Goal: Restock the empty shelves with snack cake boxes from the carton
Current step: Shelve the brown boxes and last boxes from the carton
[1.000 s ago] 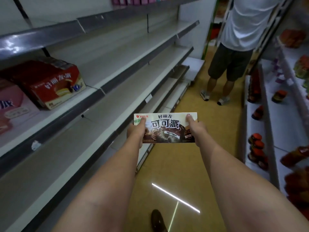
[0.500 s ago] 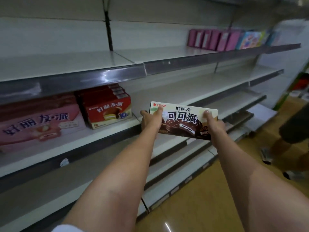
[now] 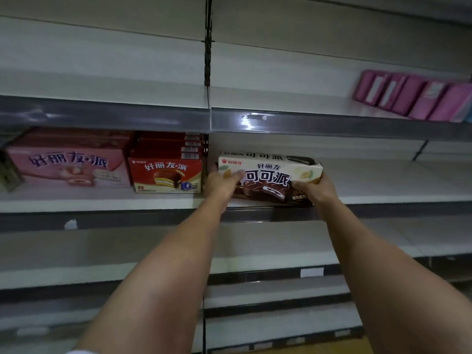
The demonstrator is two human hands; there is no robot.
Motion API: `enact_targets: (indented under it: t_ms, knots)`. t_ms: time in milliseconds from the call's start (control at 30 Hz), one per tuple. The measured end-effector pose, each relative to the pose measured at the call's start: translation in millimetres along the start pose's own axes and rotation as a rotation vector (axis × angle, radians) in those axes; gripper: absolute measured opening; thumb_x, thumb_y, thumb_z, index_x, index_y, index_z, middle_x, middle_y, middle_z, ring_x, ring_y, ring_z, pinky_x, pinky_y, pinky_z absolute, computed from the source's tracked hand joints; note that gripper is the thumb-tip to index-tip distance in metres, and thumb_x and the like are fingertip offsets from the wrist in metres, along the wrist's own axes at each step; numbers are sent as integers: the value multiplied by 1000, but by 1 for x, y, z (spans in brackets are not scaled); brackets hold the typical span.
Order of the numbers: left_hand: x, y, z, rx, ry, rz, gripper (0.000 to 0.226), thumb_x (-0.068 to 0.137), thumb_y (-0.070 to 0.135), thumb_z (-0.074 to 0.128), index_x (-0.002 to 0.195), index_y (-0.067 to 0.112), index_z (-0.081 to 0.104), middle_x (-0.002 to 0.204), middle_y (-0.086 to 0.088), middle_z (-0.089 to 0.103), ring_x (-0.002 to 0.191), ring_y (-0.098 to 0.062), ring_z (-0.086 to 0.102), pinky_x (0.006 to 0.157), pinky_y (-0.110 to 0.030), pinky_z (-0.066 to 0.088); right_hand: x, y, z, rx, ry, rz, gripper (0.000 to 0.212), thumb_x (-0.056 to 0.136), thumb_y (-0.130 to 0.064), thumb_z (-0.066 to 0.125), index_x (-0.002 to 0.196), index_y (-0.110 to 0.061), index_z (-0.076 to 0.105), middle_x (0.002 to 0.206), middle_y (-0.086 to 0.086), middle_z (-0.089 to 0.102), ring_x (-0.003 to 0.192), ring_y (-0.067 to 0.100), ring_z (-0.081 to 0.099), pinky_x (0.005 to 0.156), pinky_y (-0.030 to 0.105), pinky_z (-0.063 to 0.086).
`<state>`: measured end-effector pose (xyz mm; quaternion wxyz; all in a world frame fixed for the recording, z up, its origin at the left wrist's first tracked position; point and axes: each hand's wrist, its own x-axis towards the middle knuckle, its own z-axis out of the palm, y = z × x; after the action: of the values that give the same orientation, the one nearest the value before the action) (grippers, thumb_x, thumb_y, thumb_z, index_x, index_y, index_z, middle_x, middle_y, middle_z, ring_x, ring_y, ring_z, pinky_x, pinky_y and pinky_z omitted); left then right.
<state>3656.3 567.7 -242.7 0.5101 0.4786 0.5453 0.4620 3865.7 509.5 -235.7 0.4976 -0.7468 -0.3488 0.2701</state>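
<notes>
Two hands grasp one cocoa cake box (image 3: 270, 176) by its ends, the left hand (image 3: 221, 180) on its left end, the right hand (image 3: 314, 186) under its right; the box sits at the front edge of the middle shelf (image 3: 383, 185); just left stand one stack of red boxes (image 3: 166, 175) and one pink box (image 3: 66, 166); about five pink packs (image 3: 413, 97) line the shelf above; lower shelves run grey and dim.

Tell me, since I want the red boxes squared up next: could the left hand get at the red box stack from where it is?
Probably yes. The left hand grips the cocoa pie box right beside the red box stack, nothing between them, but it must let go first.
</notes>
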Motion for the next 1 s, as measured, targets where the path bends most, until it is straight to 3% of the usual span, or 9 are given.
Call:
enact_targets:
  t_ms: [133,233,367,533,667,800,900,1000]
  knots:
    - [3,-7,13,387,139,22,65,83,53,64,130,12,50,130,-14,52,115,-33,53,97,-41,46,28,5,-4,-187,5,-150,58,68,-38,80,118,-22,55,116,6,62,107,27,60,93,47,50]
    - [5,-14,21,534,192,94,54,91,47,55,131,11,51,129,-14,51,113,-32,54,84,-33,42,38,14,-8,-357,-23,-184,66,72,-51,74,127,-22,51,118,7,58,108,29,57,92,46,50]
    - [11,-19,34,403,272,119,47,91,34,61,126,4,54,123,-16,61,110,-32,59,85,-33,47,50,24,-4,-305,-74,-208,57,77,-45,72,124,-20,53,118,8,60,105,29,60,90,41,50]
    - [25,-23,41,275,330,113,62,87,30,66,136,5,37,135,-18,51,118,-35,54,95,-39,47,65,24,8,-272,-102,-233,58,77,-46,72,125,-19,52,120,9,60,106,29,60,90,40,50]
    - [48,-31,45,190,336,131,63,84,37,67,133,10,39,135,-14,47,120,-34,51,100,-43,44,82,16,24,-209,-118,-225,54,82,-37,71,124,-12,51,123,8,60,111,28,59,85,31,45]
    - [70,-33,46,108,310,127,59,87,34,65,138,16,41,136,-11,49,121,-31,50,100,-37,42,94,14,43,-138,-100,-223,46,87,-26,67,120,-4,43,121,12,59,109,30,57,77,29,39]
    - [89,-33,43,29,276,145,57,87,26,65,138,17,42,136,-10,52,124,-30,49,106,-42,40,106,13,59,-94,-77,-245,46,89,-24,63,125,-4,44,124,14,57,112,30,55,79,28,39]
    - [105,-33,41,-25,285,157,55,88,23,64,138,15,44,136,-9,52,125,-28,49,106,-37,39,117,11,73,-40,-68,-263,47,90,-25,61,132,-8,46,131,14,55,118,30,53,86,29,41]
